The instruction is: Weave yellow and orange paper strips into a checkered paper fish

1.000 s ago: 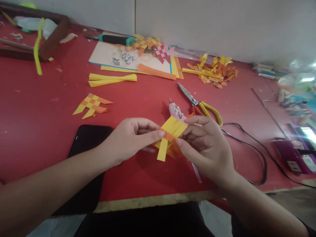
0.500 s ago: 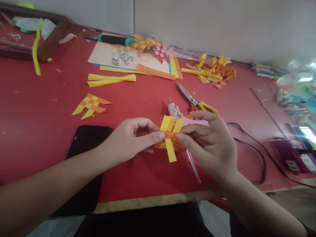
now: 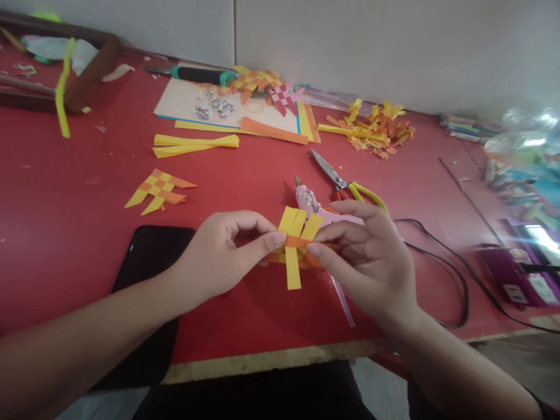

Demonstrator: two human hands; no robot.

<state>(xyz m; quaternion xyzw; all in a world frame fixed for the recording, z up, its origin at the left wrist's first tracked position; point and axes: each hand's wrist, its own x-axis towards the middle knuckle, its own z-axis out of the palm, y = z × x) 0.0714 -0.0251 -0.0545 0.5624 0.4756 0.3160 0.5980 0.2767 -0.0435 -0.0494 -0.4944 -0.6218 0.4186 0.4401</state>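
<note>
Between my hands is a woven piece of yellow and orange paper strips, held above the front of the red table. My left hand pinches its left side between thumb and fingers. My right hand grips the right side, thumb in front and fingers behind. An orange strip runs across between both thumbs; yellow strips stick up behind it and one hangs down in front. Just behind the piece lies a pink glue gun, its handle partly hidden by my right hand. Scissors with yellow and red handles lie beyond.
A finished woven paper fish lies left, above a black phone. Yellow strips, paper sheets, a green-black cutter and paper scraps lie farther back. Cables run right to a purple box.
The woven piece has shifted slightly left with both hands. Its hanging yellow strip has swung left and now points almost straight down. Both hands keep their pinch.
</note>
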